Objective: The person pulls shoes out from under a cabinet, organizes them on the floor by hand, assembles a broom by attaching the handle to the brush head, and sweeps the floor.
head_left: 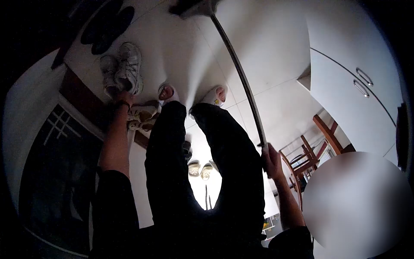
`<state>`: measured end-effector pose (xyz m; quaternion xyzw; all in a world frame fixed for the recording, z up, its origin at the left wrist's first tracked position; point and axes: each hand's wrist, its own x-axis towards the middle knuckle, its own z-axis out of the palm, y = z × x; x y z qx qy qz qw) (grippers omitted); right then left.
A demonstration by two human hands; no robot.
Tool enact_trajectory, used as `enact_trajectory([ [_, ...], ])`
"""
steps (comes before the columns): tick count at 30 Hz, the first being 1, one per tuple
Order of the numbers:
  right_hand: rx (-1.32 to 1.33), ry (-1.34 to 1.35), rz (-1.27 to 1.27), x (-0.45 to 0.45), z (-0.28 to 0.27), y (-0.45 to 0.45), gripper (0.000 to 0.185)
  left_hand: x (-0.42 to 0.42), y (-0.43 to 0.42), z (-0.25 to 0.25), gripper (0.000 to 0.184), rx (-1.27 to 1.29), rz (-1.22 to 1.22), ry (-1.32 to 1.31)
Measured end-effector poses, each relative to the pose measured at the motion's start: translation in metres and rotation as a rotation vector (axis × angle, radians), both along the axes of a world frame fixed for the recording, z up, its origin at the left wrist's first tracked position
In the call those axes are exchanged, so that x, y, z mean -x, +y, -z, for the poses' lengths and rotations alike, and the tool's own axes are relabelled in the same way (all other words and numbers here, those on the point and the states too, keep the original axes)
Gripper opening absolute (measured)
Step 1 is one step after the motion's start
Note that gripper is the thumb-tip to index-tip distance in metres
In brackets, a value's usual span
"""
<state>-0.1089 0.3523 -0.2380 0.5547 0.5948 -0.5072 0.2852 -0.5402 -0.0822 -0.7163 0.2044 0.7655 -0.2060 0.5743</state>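
Note:
At the left, a pair of white sneakers (128,69) has its heels toward me. My left hand (123,97) is closed on them at the heel openings, its fingertips partly hidden there. Just below that hand, another pair of light-coloured shoes (142,114) is on the floor. My right hand (271,160) is wrapped round the upper end of a long broom handle (241,73). The handle runs up and away to a dark broom head (194,8) on the floor, cut off by the top edge.
Dark footwear (108,26) lies at the upper left. My feet in open-toed slippers (214,96) stand mid-floor, with more shoes (199,170) behind them. A white cabinet (345,64) and a wooden chair (308,157) are at right. A dark panelled door (56,172) is at left.

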Motion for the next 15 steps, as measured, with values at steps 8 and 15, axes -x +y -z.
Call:
enact_trajectory([
  [8,0.201,-0.032,0.055,0.036,0.013,0.002,0.034,-0.079,0.074,-0.239,0.027,-0.531,0.102,0.078],
  [15,-0.224,0.005,-0.234,-0.063,-0.007,-0.034,0.052,-0.105,0.145,-0.471,0.034,-0.237,-0.104,-0.004],
])
